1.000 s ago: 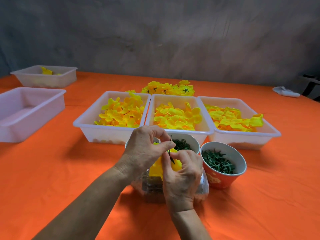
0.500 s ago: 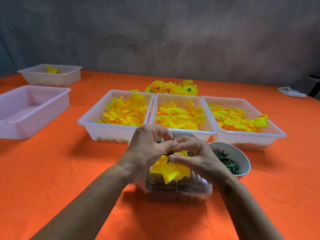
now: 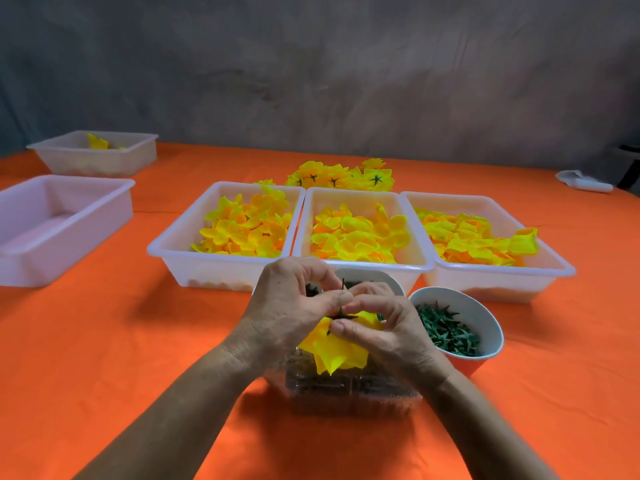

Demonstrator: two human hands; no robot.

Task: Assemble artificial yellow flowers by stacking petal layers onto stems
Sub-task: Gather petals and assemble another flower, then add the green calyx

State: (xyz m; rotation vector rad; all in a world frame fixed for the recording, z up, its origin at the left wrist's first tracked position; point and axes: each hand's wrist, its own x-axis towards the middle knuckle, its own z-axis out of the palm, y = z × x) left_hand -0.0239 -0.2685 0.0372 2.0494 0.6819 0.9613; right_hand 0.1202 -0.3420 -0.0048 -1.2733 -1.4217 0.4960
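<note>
Orange table (image 3: 104, 341): both hands pinch flower (image 3: 334, 351), stem (image 3: 343, 284) upright.

Pinching a thin dark stem (image 3: 343, 285) with left hand (image 3: 289, 308), right hand (image 3: 386, 332) holding yellow petal layers (image 3: 337, 348) under a green calyx (image 3: 341, 315); three petal trays (image 3: 360, 266) sitting at twelve o'clock on orange worktop (image 3: 104, 358).

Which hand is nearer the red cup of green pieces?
Right. The right hand sits just beside the red cup, to its left; the left hand is farther away, beyond the right hand.
</note>
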